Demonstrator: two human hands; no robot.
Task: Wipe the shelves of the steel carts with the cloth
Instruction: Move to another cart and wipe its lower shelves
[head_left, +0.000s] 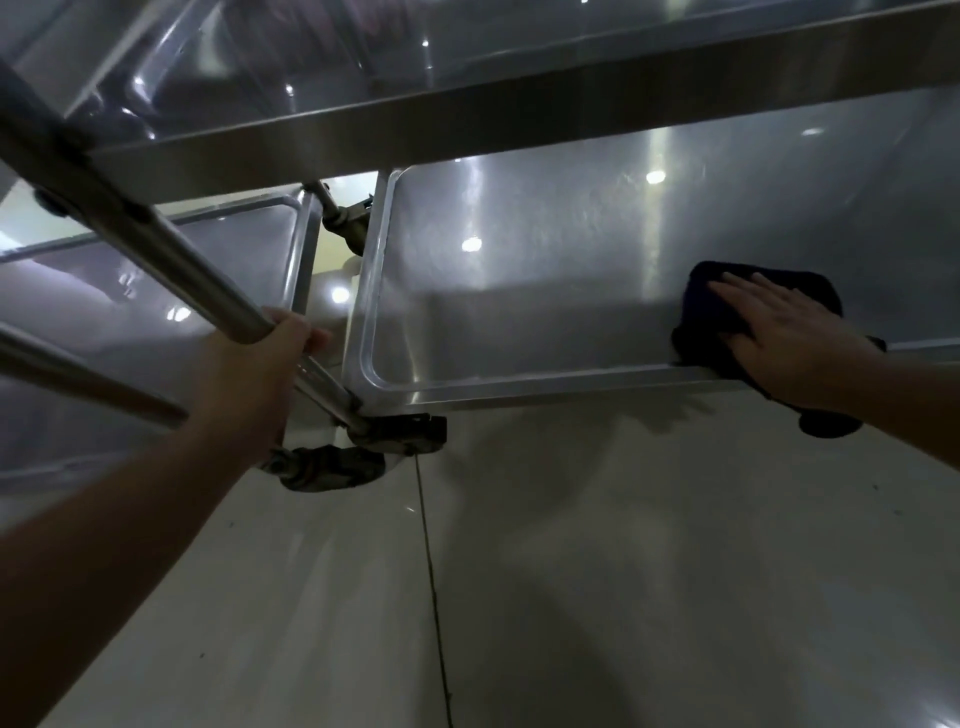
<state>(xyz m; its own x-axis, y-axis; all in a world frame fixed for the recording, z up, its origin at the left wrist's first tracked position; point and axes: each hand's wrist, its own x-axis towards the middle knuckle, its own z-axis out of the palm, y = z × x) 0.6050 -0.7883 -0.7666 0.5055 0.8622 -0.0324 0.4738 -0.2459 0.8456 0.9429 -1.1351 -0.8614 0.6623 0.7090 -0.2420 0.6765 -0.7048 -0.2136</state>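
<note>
Right hand (784, 340) lies flat, fingers straight and together, pressing a dark cloth (727, 306) onto the bottom shelf (545, 270) of the right cart. Cloth sits at the shelf's near edge, toward its right end; part of it drapes over the near rim and hangs below the wrist. Shelf is a shallow steel tray with a raised rim and rounded corners; only the cloth is in it, the rest shows bare metal with light reflections. Left hand (270, 358) grips the cart's steel post (171, 244) low down, fingers curled round it, just above the near left corner of the shelf. Upper shelf (519, 119) crosses the top of the view; contents cannot be told, surface blurred with glare. A second cart's bottom shelf (156, 291) sits to the left, just beside the first, a narrow gap between them; its tray shows only reflections. Casters (332, 465) are under the near corners, resting on the pale tiled floor (623, 571). A dark grout line runs down the floor from the caster.
</note>
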